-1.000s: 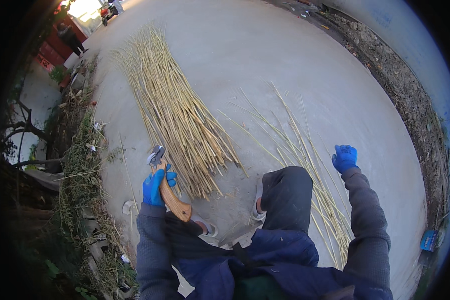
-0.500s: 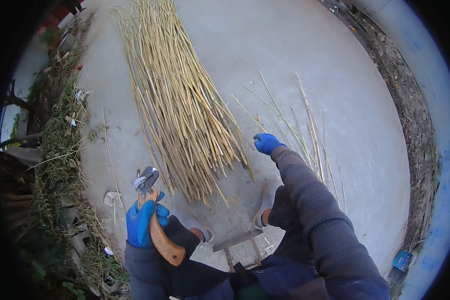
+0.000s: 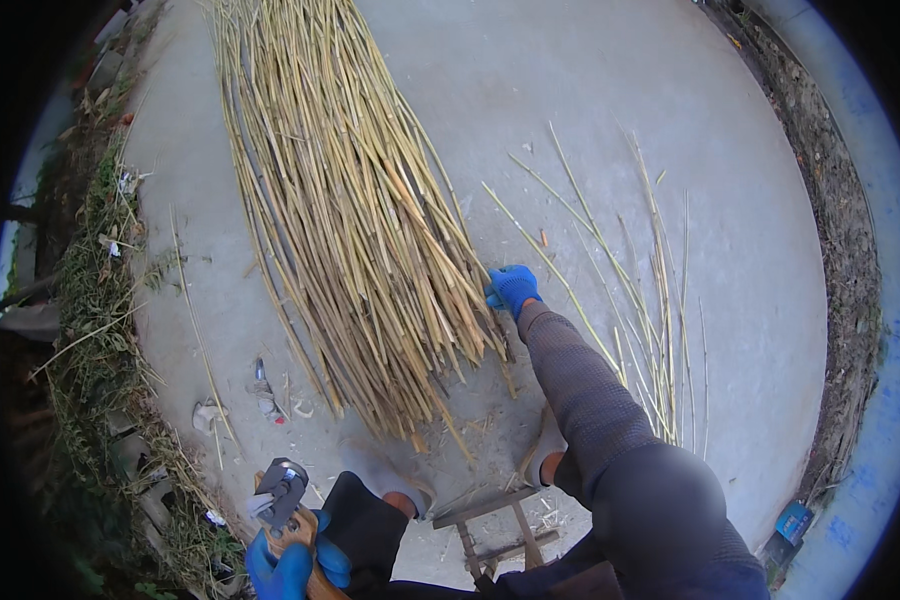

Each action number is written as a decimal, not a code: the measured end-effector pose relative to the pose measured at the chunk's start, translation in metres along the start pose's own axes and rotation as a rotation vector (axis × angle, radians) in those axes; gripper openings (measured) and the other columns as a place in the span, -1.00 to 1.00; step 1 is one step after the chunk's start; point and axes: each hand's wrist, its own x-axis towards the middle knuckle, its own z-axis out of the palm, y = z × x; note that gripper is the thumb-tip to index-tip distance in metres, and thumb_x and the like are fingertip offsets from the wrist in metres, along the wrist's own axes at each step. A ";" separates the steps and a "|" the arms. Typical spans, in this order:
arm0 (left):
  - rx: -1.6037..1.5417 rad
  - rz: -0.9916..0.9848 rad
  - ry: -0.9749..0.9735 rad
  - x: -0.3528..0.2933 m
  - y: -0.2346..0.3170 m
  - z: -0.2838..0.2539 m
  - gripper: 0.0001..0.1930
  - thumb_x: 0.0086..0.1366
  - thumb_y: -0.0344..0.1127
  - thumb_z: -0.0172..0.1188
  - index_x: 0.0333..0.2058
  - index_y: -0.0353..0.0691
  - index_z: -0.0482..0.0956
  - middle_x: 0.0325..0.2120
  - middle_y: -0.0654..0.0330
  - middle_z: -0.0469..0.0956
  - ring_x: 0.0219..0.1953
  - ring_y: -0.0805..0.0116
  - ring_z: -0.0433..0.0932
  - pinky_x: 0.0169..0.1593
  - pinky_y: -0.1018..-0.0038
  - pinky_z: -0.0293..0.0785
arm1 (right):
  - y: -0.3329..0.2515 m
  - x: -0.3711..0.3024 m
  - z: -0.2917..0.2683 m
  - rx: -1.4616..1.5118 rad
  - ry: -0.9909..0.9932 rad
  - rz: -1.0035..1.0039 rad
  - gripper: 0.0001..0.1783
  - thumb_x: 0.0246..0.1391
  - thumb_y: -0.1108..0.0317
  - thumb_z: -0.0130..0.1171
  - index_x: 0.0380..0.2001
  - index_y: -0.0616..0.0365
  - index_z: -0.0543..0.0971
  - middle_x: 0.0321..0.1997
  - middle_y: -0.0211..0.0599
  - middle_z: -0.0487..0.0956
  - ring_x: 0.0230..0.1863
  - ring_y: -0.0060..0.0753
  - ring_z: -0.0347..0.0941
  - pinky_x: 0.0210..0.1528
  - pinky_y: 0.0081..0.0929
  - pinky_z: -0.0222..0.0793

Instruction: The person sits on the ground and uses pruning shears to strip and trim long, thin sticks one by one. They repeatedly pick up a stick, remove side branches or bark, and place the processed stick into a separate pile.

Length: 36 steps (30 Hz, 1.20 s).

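Observation:
A long pile of thin, dry yellow stalks lies on the ground before me, its cut ends toward my feet. My right hand, in a blue glove, reaches its right edge, fingers closed on what looks like one stalk there. Low at the left, my blue-gloved left hand grips a hand tool with a curved wooden handle and a grey metal head. The lower part of the handle runs out of the picture. A blurred round patch hides part of my right forearm.
Several loose green-yellow stalks lie to the right on the concrete floor. Between my feet stands a wooden frame. Beside some litter, a thin silvery item lies left of the pile. Weeds line the left edge.
My right hand has moved left onto the edge of the pile. My left hand and the tool have dropped lower. The view has shifted a little.

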 end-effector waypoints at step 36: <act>-0.189 0.368 -0.112 -0.001 -0.031 -0.030 -0.73 0.38 -0.35 0.05 -0.06 -0.45 0.43 -0.43 -0.03 0.63 -0.51 0.32 0.58 -0.38 0.46 0.55 | -0.119 -0.265 -0.095 -0.217 -0.255 -0.420 -0.75 0.09 0.22 0.19 -0.29 0.19 0.59 -0.39 -0.29 0.64 -0.34 -0.55 0.56 -0.29 -0.52 0.49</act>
